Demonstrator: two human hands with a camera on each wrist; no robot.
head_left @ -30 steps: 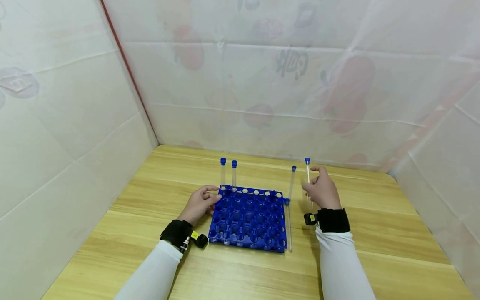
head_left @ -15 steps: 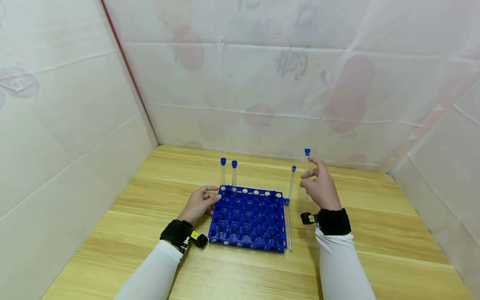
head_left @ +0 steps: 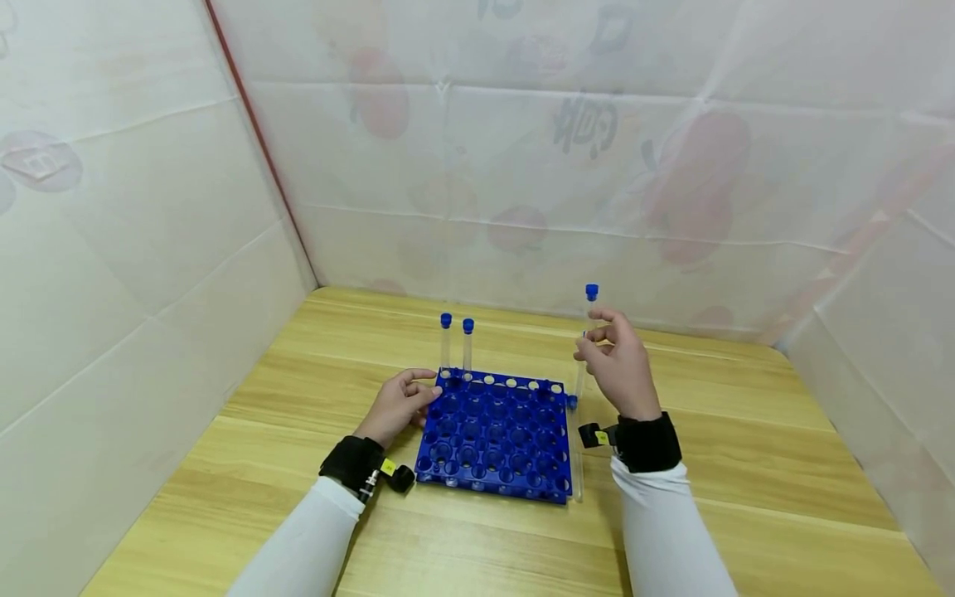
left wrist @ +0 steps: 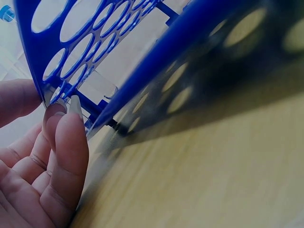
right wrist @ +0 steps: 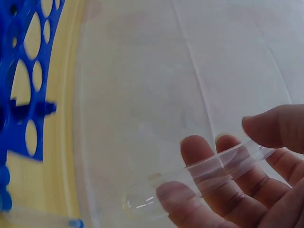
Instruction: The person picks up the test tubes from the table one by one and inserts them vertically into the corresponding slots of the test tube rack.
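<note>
Right hand [head_left: 618,371] pinches a clear test tube [head_left: 590,319] with blue cap, held upright above the table at the rack's 2 o'clock corner. Right wrist view shows what head view hides: thumb and fingers [right wrist: 199,159] curled round the clear tube body [right wrist: 209,173], tube's round lower end free in the air.

Left hand [head_left: 398,404] rests at the blue rack's [head_left: 492,435] 9 o'clock edge. Left wrist view shows fingertips [left wrist: 66,128] touching the rack's top plate edge [left wrist: 42,92], fingers loosely bent, not wrapped round it.

Only the head view shows two capped tubes [head_left: 456,347] standing in the rack's 11 o'clock corner, plus another tube lying on the wooden table [head_left: 761,464] along the rack's 3 o'clock side [head_left: 575,464].
</note>
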